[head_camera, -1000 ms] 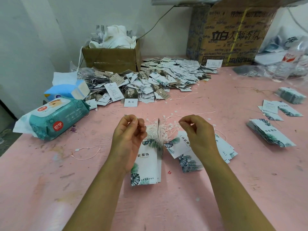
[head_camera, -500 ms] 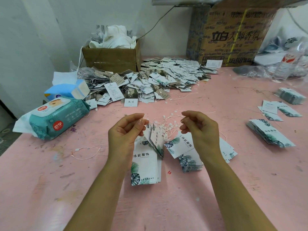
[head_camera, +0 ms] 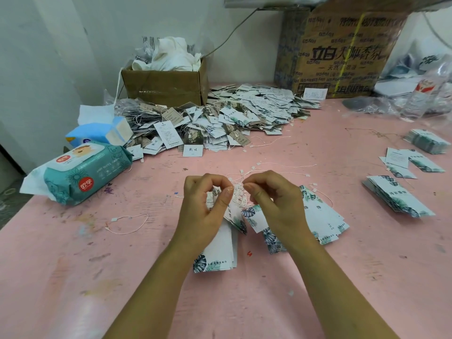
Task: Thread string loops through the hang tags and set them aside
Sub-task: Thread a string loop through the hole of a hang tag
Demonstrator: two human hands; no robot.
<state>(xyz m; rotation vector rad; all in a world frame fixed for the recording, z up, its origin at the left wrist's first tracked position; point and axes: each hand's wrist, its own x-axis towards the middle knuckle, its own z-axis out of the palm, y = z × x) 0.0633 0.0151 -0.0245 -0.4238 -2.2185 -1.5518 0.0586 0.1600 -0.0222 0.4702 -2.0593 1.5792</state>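
roughly midway, i judge: a strung pile lies at twelve o'clock on the bench, and unstrung stacks wait at three. centrally, i see the left hand pinching a hang tag in its fingers, while the right hand pinches a string loop.

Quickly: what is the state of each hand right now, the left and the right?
Left hand: closed, fingers curled, pinching a hang tag.
Right hand: closed, pinching a string loop at its fingertips.
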